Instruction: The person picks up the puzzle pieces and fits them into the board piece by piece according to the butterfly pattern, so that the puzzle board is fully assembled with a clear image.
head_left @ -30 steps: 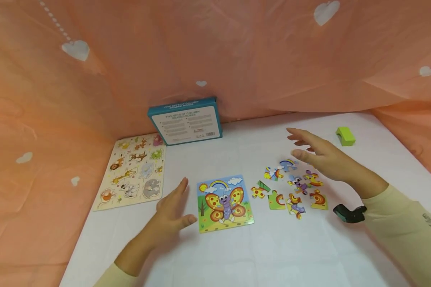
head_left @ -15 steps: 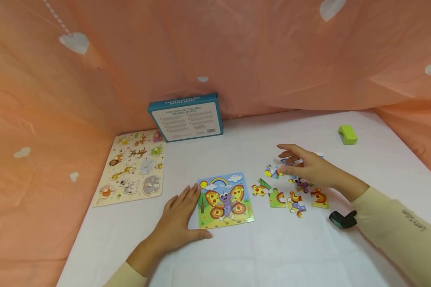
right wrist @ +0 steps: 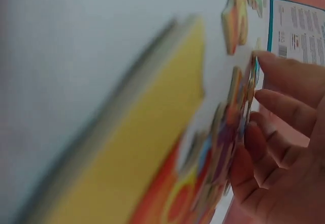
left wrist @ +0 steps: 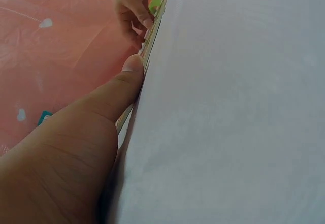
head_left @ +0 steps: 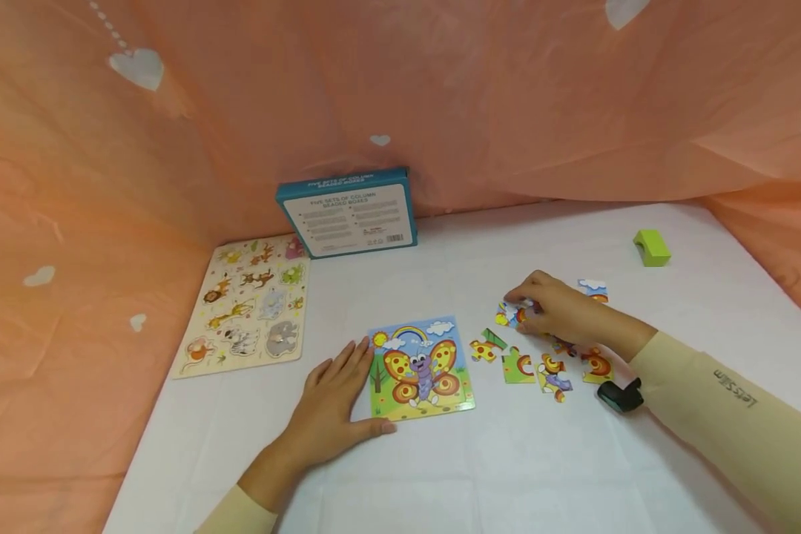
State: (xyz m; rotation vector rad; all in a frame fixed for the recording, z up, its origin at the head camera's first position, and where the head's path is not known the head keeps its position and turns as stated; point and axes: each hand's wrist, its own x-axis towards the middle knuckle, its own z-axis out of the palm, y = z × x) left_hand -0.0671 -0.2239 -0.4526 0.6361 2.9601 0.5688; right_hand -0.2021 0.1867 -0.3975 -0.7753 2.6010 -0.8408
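Closed in at back and sides by a creased peach-orange drape (head_left: 507, 111), printed with scattered white hearts (head_left: 140, 69) and, at upper left, a dotted white line (head_left: 109, 26). Looks warmer orange toward the left. Meets a white cloth-covered desk (head_left: 440, 475) below, faintly creased, softly lit.

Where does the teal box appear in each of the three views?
Head: teal box above centre, slightly left.
Left wrist: apparently only a small part, far left, past the left hand.
Right wrist: upper right, cut by the edge.
Shared landmark: the right hand.
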